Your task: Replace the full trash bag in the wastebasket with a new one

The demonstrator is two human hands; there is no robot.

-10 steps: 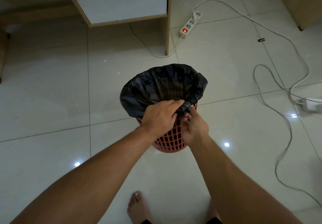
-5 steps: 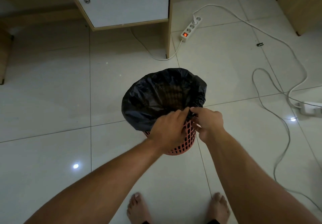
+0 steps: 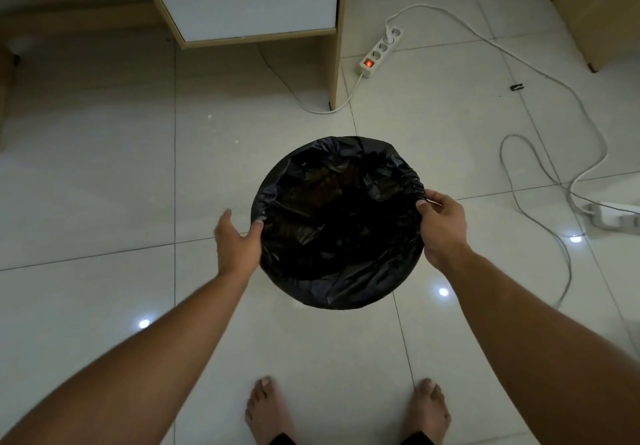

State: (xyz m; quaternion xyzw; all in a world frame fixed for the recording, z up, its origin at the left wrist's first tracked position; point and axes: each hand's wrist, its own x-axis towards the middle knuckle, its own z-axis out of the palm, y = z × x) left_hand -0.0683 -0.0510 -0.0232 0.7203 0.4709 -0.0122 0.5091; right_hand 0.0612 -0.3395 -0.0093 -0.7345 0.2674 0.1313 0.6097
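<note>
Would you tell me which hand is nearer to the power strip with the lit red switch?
Right. The right hand pinches the black bag's right edge, below the power strip; the left hand is at the bag's far left edge.

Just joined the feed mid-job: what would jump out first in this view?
The black trash bag dominates the centre of the floor, its mouth stretched wide open. The left hand and right hand flank it, the right pinching the gathered edge, the left touching the rim. Farther back to the right, a power strip glows with a red switch beside trailing white cables.
</note>
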